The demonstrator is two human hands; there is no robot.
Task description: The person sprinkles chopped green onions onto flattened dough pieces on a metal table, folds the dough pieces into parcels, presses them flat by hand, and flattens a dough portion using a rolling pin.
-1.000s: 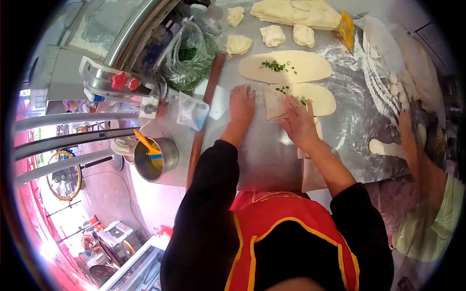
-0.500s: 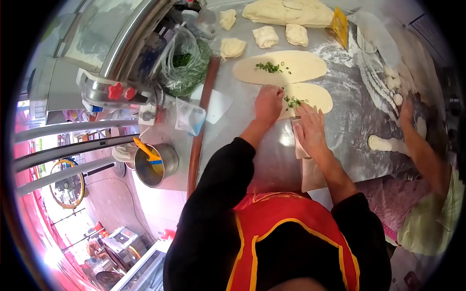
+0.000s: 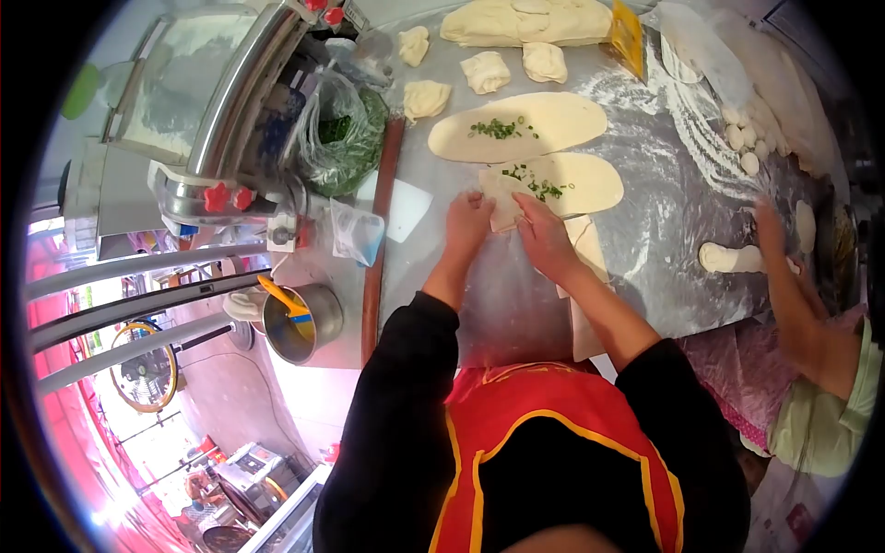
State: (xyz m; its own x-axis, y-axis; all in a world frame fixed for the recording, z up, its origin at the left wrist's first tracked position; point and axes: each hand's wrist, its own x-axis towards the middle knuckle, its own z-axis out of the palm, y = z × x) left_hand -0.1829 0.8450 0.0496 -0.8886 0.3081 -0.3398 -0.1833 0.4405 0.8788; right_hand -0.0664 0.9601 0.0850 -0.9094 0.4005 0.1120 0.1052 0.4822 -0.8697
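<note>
My left hand is closed, pinching the left end of the nearer flattened dough sheet. My right hand grips the same end at its near edge, thumb and fingers pressed together. Between my hands, this end is raised and partly turned over. Chopped scallions lie on the sheet just beyond the turned part. Behind it lies a second oval dough sheet, flat, with chopped scallions along its middle. A pale strip of dough runs toward me beneath my right forearm.
Dough pieces and a large dough slab lie at the back, beside a yellow scraper. Left are a wooden rod, a bag of greens and a metal pot. A co-worker's hand is near a dough roll.
Both hands have moved left and toward me, from over the scallions to the sheet's left end. That end is now lifted and partly turned over. The co-worker's arm has also shifted.
</note>
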